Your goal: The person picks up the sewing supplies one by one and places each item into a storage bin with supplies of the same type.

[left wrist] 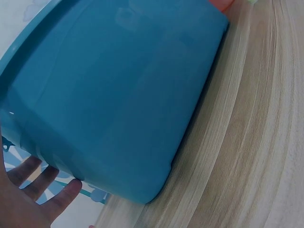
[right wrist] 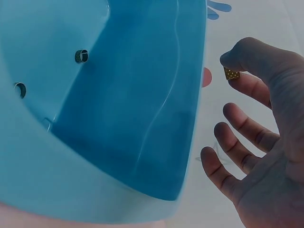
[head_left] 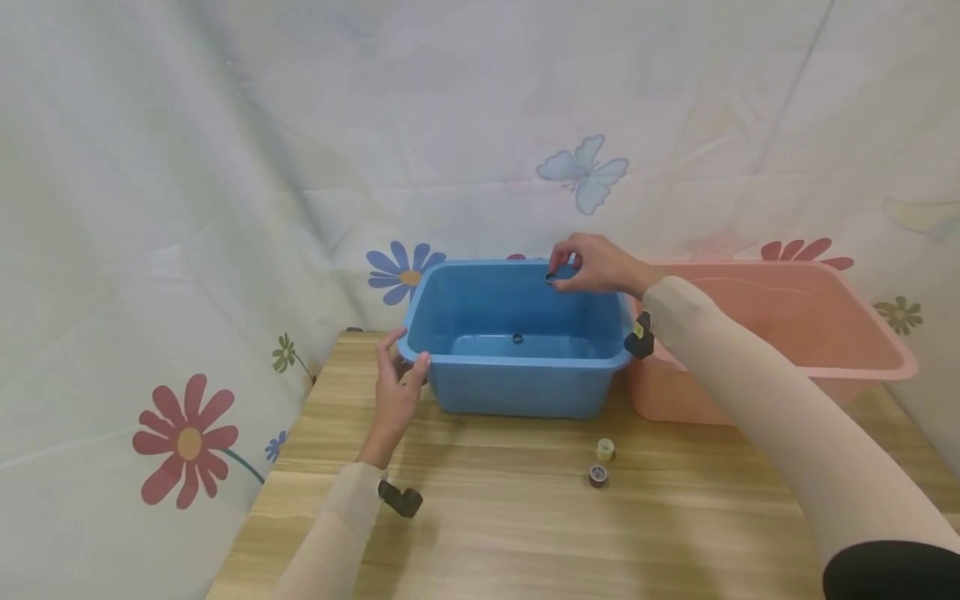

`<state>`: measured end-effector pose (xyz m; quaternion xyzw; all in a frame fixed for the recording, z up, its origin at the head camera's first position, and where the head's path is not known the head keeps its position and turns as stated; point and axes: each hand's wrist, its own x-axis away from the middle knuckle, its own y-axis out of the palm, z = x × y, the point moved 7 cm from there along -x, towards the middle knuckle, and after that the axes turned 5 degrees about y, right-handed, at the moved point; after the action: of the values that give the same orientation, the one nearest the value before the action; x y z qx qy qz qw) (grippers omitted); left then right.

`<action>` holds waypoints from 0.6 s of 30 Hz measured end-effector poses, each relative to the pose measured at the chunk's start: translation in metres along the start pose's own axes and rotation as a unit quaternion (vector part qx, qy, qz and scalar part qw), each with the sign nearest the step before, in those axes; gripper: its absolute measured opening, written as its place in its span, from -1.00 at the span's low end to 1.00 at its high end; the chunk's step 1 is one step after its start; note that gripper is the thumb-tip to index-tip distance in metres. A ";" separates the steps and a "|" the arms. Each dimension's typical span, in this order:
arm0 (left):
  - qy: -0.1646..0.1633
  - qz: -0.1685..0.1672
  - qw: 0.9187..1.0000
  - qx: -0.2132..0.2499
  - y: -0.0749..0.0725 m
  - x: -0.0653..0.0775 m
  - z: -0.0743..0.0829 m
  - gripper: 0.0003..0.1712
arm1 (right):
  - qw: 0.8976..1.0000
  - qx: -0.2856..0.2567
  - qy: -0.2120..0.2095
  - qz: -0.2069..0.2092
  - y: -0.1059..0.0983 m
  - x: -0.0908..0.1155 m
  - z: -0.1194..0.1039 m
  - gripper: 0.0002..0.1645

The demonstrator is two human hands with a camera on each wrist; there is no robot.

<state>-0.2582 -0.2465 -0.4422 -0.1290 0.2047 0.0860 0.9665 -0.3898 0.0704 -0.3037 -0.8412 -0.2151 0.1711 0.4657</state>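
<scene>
My right hand (head_left: 600, 267) is raised over the back right part of a blue plastic tub (head_left: 517, 390). Between thumb and index finger it pinches a small ring (right wrist: 232, 74) with a gold, dotted outer side; the other fingers are spread apart. At the tub's front left corner, my left hand (head_left: 396, 400) grips the rim, thumb at the front and fingers around the left side. Its fingers (left wrist: 61, 197) show against the tub's outer wall. Inside the tub, the right wrist view shows a dotted ring (right wrist: 81, 56) and another small ring (right wrist: 20, 90) lying apart.
A pink tub (head_left: 888, 367) stands close on the right, partly behind my right forearm. On the wooden table (head_left: 495, 500) in front are a pale yellow small roll (head_left: 605, 450) and a dark one with a light top (head_left: 597, 476). A flower-printed curtain (head_left: 465, 108) hangs behind.
</scene>
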 end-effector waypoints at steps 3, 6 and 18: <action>-0.002 -0.001 1.000 -0.001 0.000 0.000 0.001 -0.31 | 1.000 -0.002 -0.004 0.001 0.000 -0.001 -0.001 -0.74; -0.008 -0.004 1.000 0.001 0.000 -0.001 0.000 -0.30 | 1.000 -0.002 -0.007 0.002 0.000 -0.001 -0.002 -0.74; -0.028 -0.010 1.000 -0.001 -0.001 -0.002 -0.004 -0.26 | 1.000 -0.006 0.014 -0.004 0.003 -0.003 -0.001 -0.43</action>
<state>-0.2609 -0.2483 -0.4445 -0.1298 0.1758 0.0802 0.9725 -0.3919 0.0667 -0.3057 -0.8453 -0.2133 0.1564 0.4643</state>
